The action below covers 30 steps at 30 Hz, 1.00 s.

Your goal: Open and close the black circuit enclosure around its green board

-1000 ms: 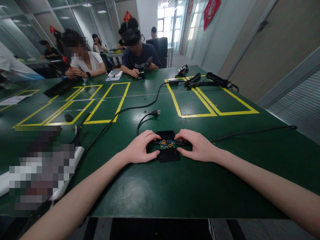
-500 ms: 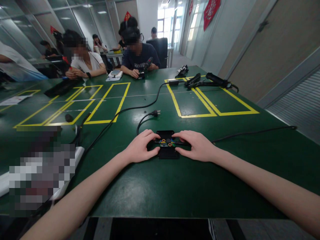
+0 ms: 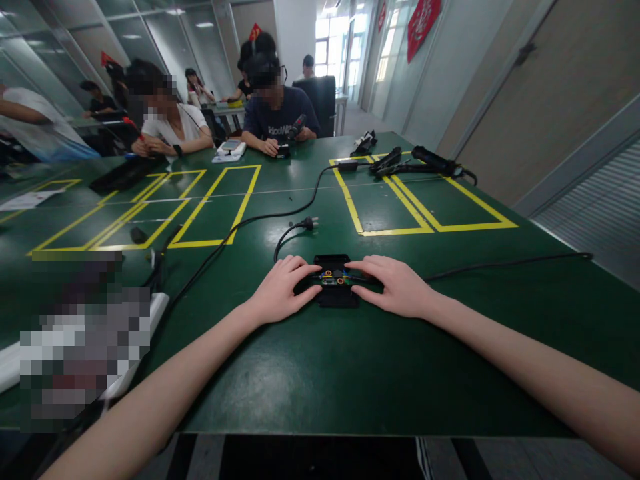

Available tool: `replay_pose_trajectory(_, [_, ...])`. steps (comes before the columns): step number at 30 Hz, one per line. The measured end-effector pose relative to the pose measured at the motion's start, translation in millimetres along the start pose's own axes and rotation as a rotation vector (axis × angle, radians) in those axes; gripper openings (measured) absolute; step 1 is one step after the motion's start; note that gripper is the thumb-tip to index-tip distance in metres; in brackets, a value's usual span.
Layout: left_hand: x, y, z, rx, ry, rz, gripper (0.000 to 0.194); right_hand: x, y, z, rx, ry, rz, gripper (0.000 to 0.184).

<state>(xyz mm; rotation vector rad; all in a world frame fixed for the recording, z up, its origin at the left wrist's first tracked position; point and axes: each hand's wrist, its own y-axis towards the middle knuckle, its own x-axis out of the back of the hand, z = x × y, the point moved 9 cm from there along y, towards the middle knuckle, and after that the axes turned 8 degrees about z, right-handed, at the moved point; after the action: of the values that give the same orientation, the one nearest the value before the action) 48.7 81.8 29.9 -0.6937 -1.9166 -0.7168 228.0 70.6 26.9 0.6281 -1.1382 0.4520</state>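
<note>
A hand could pass over the green tabletop (image 3: 330,373) nearest the person; beyond the left hand (image 3: 283,293), a power plug (image 3: 309,223) (its prongs pointing right) and a long black cable (image 3: 273,215) lie across the way.

Far end: bright window (image 3: 323,50), daylight entering. Left side: glazed partition (image 3: 165,40). Right side: pale wall (image 3: 435,87) bearing a red hanging (image 3: 424,27) (markings too blurred to read). Floor (image 3: 366,116): grey. Furniture: green table (image 3: 300,380), marked with yellow tape (image 3: 395,232); black chair (image 3: 324,100) beyond its far edge.
</note>
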Motion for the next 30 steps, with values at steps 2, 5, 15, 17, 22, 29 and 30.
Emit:
replay_pose_trajectory(2, [-0.9, 0.2, 0.4, 0.0, 0.007, 0.003, 0.035, 0.0, 0.0, -0.1, 0.002, -0.018, 0.003, 0.04])
replay_pose_trajectory(5, [-0.9, 0.4, -0.2, -0.005, 0.013, 0.005, 0.037, 1.0, 0.2, -1.6, 0.0, -0.023, 0.005, 0.041])
replay_pose_trajectory(15, [2.5, 0.9, 9.5, 0.087, 0.004, -0.035, 0.021, 8.1, -0.9, -10.9, -0.007, -0.012, -0.003, 0.012])
replay_pose_trajectory(17, [1.8, 1.2, 9.6, 0.078, 0.018, -0.031, 0.013, 7.7, -0.8, -9.3, 0.013, -0.025, 0.004, 0.004])
replay_pose_trajectory(22, [1.7, 1.6, 10.1, 0.07, 0.035, -0.026, 0.007, 8.1, -0.4, -6.9, 0.037, -0.032, -0.003, 0.007])
replay_pose_trajectory(29, [2.6, 1.0, 12.1, 0.092, 0.054, -0.035, 0.012, 9.0, -0.7, -9.5, 0.025, -0.007, -0.008, 0.013])
replay_pose_trajectory(30, [2.6, 0.9, 12.3, 0.094, 0.06, -0.036, 0.013, 8.9, -0.6, -10.2, 0.02, 0.001, -0.007, 0.014])
